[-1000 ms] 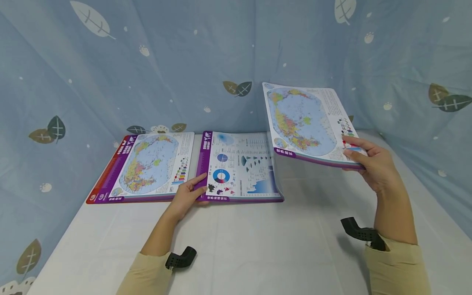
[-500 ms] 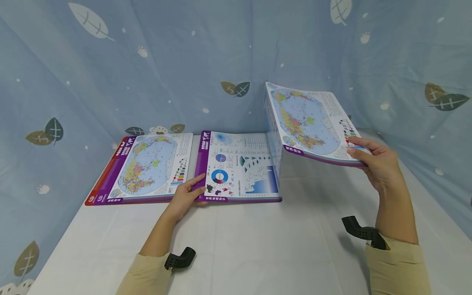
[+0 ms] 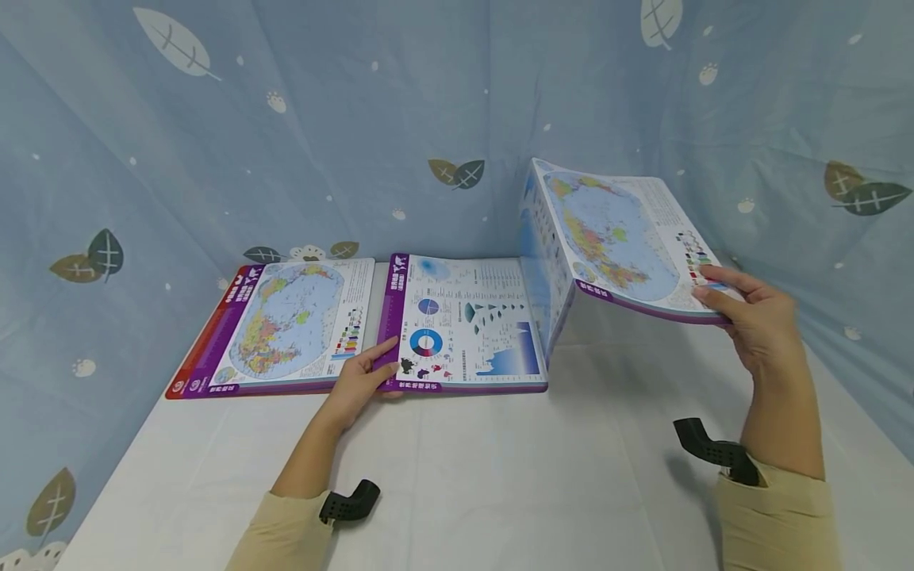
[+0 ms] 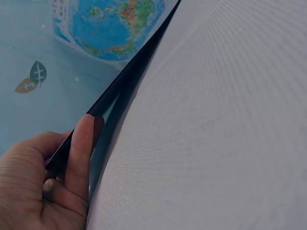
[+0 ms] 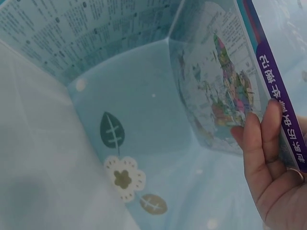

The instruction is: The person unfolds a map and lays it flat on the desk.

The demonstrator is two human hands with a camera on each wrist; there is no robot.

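A laminated fold-out map stands partly unfolded on the table. Its left panel (image 3: 471, 309), printed with charts and a purple border, lies flat. From there a middle panel (image 3: 548, 262) rises to the right-hand panel (image 3: 617, 230), which shows a world map and hangs raised and tilted. My left hand (image 3: 360, 381) pinches the flat panel's left edge, thumb on top; in the left wrist view its fingers (image 4: 79, 158) go around the dark edge. My right hand (image 3: 760, 321) pinches the raised panel's right edge. The right wrist view shows that panel's underside (image 5: 225, 91) with another coloured map.
Left of it, a folded world map (image 3: 286, 317) with a purple border lies over a red-bordered one (image 3: 203, 341). A white cloth covers the table (image 3: 500, 476). Behind hangs a blue leaf-patterned curtain (image 3: 343, 119).
My right hand has moved a little to the right, drawing the raised panel with it; the middle panel now shows more widely. My left hand has kept its place.
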